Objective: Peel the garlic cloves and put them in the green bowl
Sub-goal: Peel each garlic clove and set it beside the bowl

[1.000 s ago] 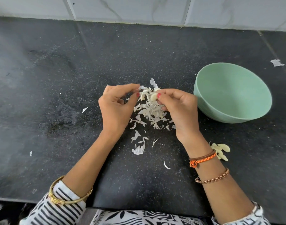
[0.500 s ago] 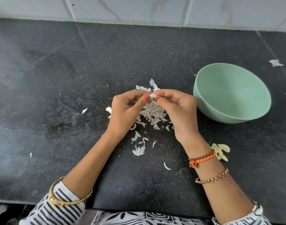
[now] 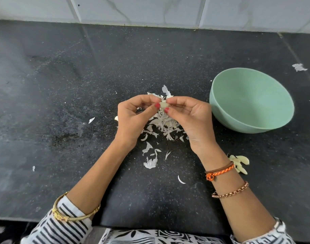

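Garlic clove (image 3: 163,104) pinched between left hand (image 3: 133,118) and right hand (image 3: 191,118) grips, above peel pile (image 3: 164,125) on surface (image 3: 62,103). Clove mostly hidden by fingertips. Green bowl (image 3: 273,95) right; peeled cloves (image 3: 241,163) partly hidden behind right wrist.

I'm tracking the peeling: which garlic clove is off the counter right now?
The garlic clove pinched between the left hand and right hand; the other cloves lie on the counter.
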Motion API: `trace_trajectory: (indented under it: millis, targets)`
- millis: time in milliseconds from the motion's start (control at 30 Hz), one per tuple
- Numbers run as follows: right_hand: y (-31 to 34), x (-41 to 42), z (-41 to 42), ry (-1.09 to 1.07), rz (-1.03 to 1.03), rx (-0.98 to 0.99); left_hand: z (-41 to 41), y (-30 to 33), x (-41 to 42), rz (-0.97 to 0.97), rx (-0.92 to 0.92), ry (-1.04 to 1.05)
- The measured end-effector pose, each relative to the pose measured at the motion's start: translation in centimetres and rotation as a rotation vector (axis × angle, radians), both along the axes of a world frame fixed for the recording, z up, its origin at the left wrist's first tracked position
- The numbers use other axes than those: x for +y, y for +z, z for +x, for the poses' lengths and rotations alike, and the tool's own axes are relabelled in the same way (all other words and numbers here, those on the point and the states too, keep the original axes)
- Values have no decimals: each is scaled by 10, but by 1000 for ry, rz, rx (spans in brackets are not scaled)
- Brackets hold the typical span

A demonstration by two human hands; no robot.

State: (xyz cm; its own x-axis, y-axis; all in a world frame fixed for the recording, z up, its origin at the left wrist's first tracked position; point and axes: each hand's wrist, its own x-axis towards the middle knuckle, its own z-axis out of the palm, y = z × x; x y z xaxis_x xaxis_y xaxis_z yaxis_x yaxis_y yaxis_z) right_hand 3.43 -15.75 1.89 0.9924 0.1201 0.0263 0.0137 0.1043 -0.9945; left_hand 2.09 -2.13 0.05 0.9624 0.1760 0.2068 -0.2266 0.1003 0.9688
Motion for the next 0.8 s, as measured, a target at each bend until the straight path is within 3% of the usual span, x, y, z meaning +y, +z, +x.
trace_trajectory:
  millis: [500,800]
  targets:
    - [0,0,1,-27,64,45,0,-1,0,142,15,-26]
    - [-5,1,1,24,-105,-138,2,-5,5,156,10,73]
